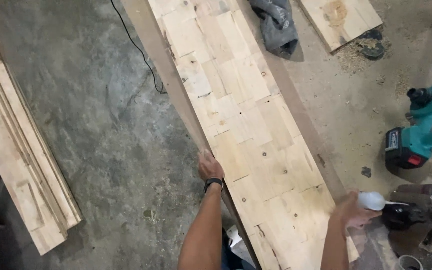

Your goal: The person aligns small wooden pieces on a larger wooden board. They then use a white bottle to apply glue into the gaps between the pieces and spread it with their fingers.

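On the concrete floor (101, 150), a long panel (246, 125) of glued pale wood blocks is seen running from the top of the view down towards the person, with a darker strip (168, 70) set along its left edge and another along its right. A stack of similar boards (21, 165) is laid well apart at the left, and a further board (341, 17) near the top right beside a crumpled dark cloth (278, 22). A teal cordless blower (426, 120) is placed on the sawdust at the right, with a dark power tool (421, 210) below it. The left hand (210, 166), a dark band at its wrist, is closed over the panel's left edge, the fingers wrapped around the strip. The right hand (352, 210) is held at the panel's right edge, its fingers curled tightly around a small white bottle (372, 201); what the bottle contains cannot be told. A small round cup (409, 262) is cut off at the bottom right, its contents unseen. The strip could be knocked out of line were the left grip to slip, and liquid could be spilled onto the floor by an untimely squeeze.
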